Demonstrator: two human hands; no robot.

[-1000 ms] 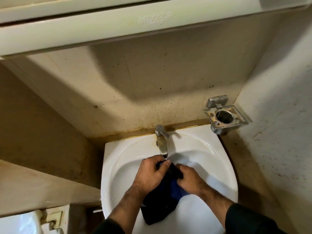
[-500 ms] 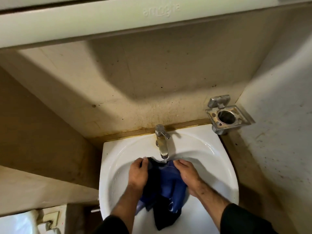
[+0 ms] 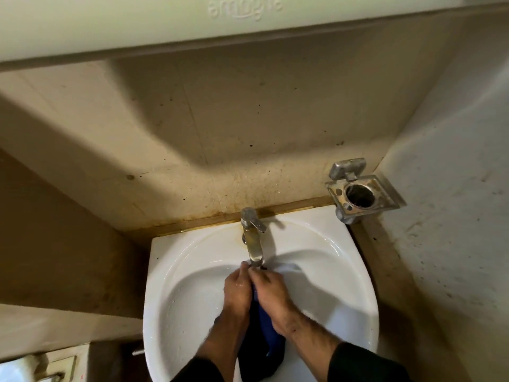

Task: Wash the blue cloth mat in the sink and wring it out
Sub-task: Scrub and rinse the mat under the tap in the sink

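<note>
Fingers (image 3: 242, 271) of left hand (image 3: 238, 293) and right hand (image 3: 271, 295) clench blue cloth mat (image 3: 265, 343) together under faucet (image 3: 254, 244), near sink (image 3: 176, 271) back edge.

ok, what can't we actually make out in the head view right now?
- Blue cloth mat: upper part hidden between left hand and right hand; lower end cut by frame bottom.
- Water flow: tap outlet masked by fingertips.
- Sink drain: covered by hands, cloth.
</note>
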